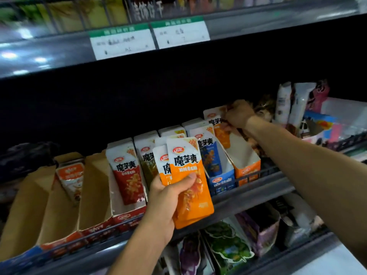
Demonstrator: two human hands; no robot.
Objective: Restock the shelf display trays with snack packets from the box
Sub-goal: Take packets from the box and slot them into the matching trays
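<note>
My left hand (166, 197) grips a small stack of orange-and-white snack packets (188, 175) in front of the shelf's middle. My right hand (238, 114) reaches into the back of the orange display tray (247, 169) and pinches one orange packet (215, 120) standing there. Left of that tray stand a blue tray (222, 183) with blue packets, a tray with green packets, and a red tray (129, 215) with a red packet (127, 171). The supply box is out of view.
Brown cardboard trays (59, 211) at the left hold one orange-topped packet (71, 179). White and pink packets (297, 104) stand at the right. A wire rail (258, 173) runs along the shelf front. Price tags (123, 42) hang above; more snacks fill the lower shelf (228, 247).
</note>
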